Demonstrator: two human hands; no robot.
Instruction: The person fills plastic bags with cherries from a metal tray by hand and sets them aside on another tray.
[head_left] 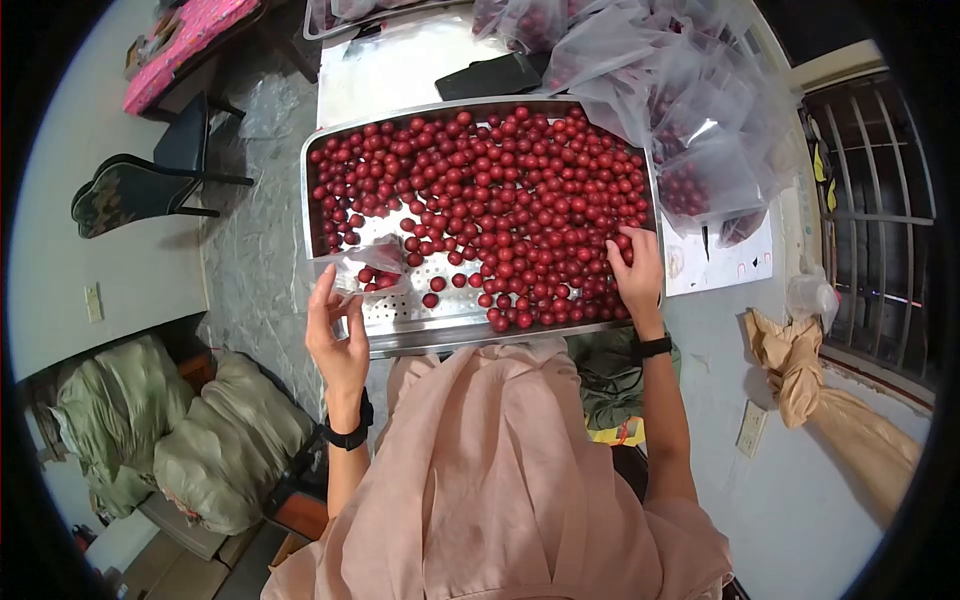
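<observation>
A metal tray with a perforated floor lies in front of me, heaped with small round red fruits, plum-like in look. At its near left corner, my left hand pinches the edge of a small clear plastic bag. A few red fruits sit in that bag, which rests over the tray's bare part. By the right wall of the tray, my right hand has its fingers curled on the fruits, with a red fruit between thumb and fingers.
Large clear bags holding more red fruits crowd the table's back right. A dark flat object lies behind the tray. To the left stands a chair; green sacks sit on the lower left. A barred window is on the right.
</observation>
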